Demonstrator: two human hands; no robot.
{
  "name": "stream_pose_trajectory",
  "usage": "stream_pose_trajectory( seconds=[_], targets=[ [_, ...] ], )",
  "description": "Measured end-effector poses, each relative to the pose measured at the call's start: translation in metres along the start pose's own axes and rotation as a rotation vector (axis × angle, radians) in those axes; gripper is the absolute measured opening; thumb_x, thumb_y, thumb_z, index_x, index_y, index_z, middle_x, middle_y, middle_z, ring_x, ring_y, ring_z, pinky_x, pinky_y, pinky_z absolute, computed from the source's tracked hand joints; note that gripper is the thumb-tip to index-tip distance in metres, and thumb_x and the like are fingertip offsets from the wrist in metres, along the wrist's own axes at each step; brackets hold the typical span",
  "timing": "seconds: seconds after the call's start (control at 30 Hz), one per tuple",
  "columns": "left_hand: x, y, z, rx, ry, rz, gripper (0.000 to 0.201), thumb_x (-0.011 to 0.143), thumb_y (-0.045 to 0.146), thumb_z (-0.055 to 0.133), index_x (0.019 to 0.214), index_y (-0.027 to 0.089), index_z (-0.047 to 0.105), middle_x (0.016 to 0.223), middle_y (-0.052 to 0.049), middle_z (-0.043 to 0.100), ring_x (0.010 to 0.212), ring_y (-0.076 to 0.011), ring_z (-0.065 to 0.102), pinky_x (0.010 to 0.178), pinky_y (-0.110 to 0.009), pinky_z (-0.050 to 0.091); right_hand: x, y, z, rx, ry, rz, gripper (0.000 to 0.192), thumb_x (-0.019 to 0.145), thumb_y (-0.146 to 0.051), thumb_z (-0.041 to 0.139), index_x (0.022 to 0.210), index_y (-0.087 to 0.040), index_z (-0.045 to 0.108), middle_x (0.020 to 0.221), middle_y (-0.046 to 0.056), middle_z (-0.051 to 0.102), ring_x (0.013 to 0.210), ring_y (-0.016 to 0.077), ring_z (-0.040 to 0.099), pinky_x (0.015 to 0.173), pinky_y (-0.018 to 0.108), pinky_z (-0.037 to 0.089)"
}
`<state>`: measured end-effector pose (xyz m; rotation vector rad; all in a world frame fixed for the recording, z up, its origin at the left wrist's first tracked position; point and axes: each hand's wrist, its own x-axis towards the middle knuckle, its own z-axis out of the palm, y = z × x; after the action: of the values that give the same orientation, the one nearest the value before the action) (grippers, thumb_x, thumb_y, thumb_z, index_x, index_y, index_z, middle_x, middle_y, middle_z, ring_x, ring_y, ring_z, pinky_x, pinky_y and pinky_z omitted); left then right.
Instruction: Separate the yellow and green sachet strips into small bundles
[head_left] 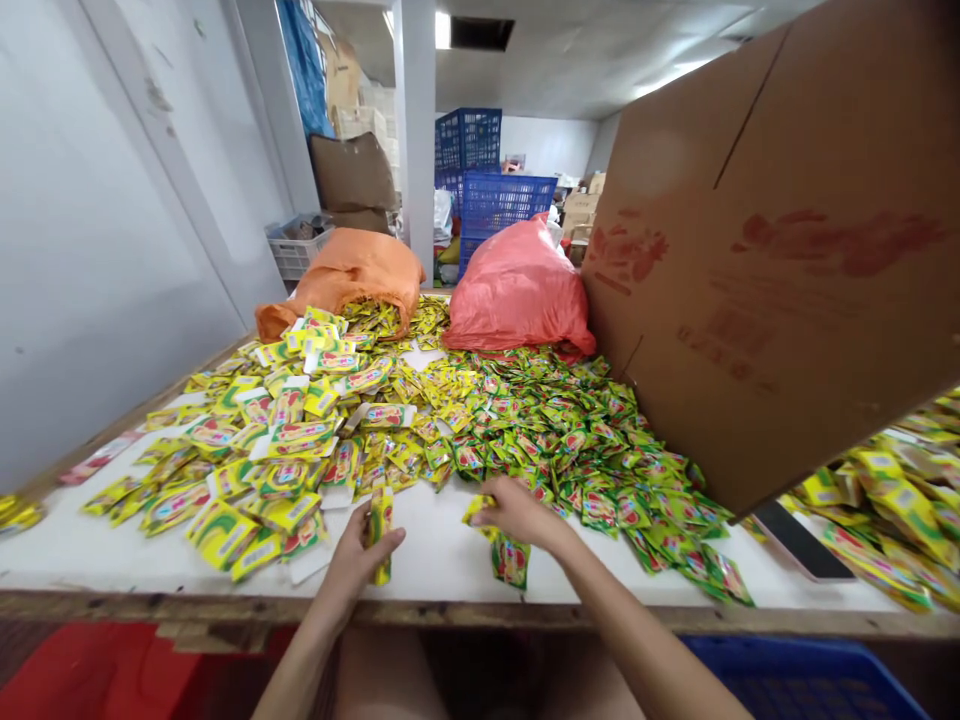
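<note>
Yellow sachet (382, 530) stands upright, pinched in the left hand (360, 558) near the white surface (442, 560) edge, right hand (517, 512) at 3 o'clock curled over loose sachets (510, 558), sachet heap (420, 420) at 12, cardboard box (780, 250) at 2.

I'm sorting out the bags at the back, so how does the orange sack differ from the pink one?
The orange sack lies slumped on its side, mouth open, with packets spilling out; the pink sack sits as a fuller mound with no opening in view. The orange sack is nearer the left wall, the pink sack beside the cardboard box. Both rest on the table among packets.
</note>
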<state>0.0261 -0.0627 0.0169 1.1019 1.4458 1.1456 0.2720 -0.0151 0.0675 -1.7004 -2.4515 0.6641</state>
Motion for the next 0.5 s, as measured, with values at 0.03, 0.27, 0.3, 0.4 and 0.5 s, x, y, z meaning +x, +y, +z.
stream_pose_trajectory(
  seconds=[0.03,0.27,0.3,0.4,0.5],
  targets=[
    [-0.001,0.002,0.005,0.008,0.004,-0.008,0.062,0.059,0.041,0.069,0.11,0.015,0.046,0.098,-0.007,0.06,0.094,-0.0243,0.057,0.081,-0.034,0.045,-0.008,0.007,-0.004,0.0,-0.022,0.005,0.02,0.072,-0.037,0.061,0.071,-0.017,0.063,0.071,0.001,0.059,0.074,0.0164,0.052,0.07,0.026,0.032],
    [-0.006,0.013,0.043,-0.226,-0.15,-0.014,0.041,0.063,0.029,0.063,0.101,0.015,0.058,0.089,-0.004,0.063,0.086,-0.0195,0.058,0.076,-0.028,0.045,-0.049,0.009,0.029,-0.061,-0.006,0.091,0.025,0.06,-0.025,0.07,0.082,-0.017,0.064,0.103,0.009,0.054,0.1,0.0275,0.043,0.082,0.034,0.031],
    [-0.008,0.013,0.046,-0.293,-0.183,-0.026,0.037,0.063,0.027,0.062,0.098,0.015,0.06,0.089,-0.005,0.064,0.085,-0.0193,0.059,0.076,-0.028,0.045,-0.052,0.005,0.036,-0.061,0.019,0.101,0.027,0.06,-0.022,0.068,0.086,-0.017,0.063,0.106,0.01,0.053,0.102,0.028,0.042,0.084,0.036,0.031],
    [-0.013,0.013,0.053,-0.374,-0.28,-0.084,0.028,0.064,0.029,0.061,0.087,0.012,0.064,0.081,-0.007,0.066,0.076,-0.0193,0.061,0.067,-0.029,0.047,-0.057,0.001,0.047,-0.008,0.087,0.123,0.041,0.059,-0.012,0.063,0.099,-0.016,0.056,0.109,0.011,0.052,0.104,0.0284,0.042,0.087,0.038,0.032],
    [-0.017,0.012,0.058,-0.305,-0.31,-0.132,0.031,0.062,0.035,0.066,0.081,0.01,0.065,0.078,-0.01,0.068,0.072,-0.0203,0.062,0.062,-0.028,0.047,-0.064,0.003,0.049,0.033,0.122,0.096,0.039,0.06,-0.01,0.059,0.098,-0.016,0.055,0.106,0.012,0.053,0.101,0.0283,0.045,0.085,0.038,0.035]
  ],
)
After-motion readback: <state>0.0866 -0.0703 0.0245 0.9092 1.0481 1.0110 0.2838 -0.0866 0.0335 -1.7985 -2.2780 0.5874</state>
